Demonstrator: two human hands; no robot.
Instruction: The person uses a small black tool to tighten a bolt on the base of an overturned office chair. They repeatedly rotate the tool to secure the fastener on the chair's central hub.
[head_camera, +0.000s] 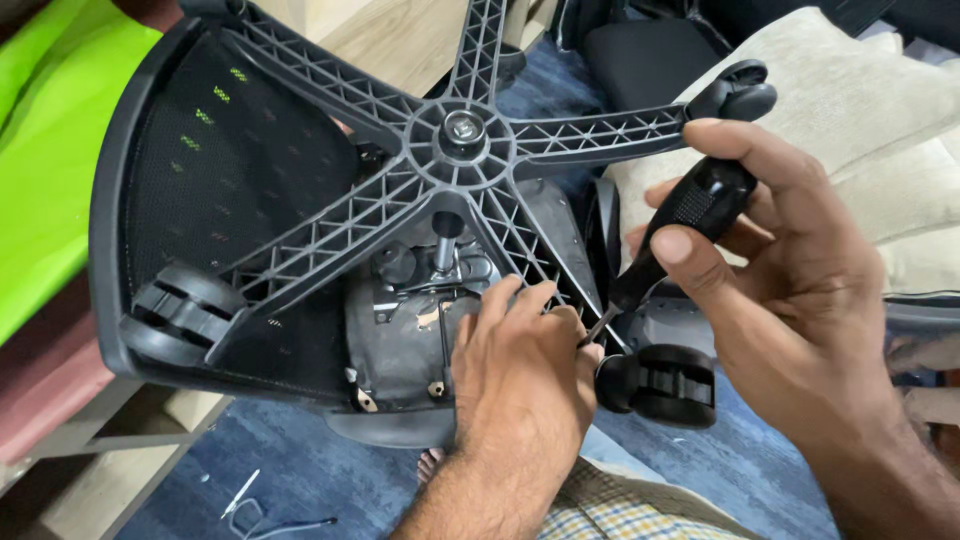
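Right of centre, our right hand (790, 270) gripped the stiff black screwdriver (665, 245) by its ribbed handle; our left hand (525, 360) pinched its tip.

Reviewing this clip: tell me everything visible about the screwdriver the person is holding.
The black-handled screwdriver has a thick, dark, glossy plastic-looking handle with a finely textured band, narrowing to a thin metal shaft. It is tilted, handle up and to the right, tip down and to the left. The right hand wraps the handle, thumb laid along it. The shaft's tip disappears at the fingertips of the left hand, just above a black caster wheel of the overturned black plastic five-armed chair base. The tip's type cannot be seen.
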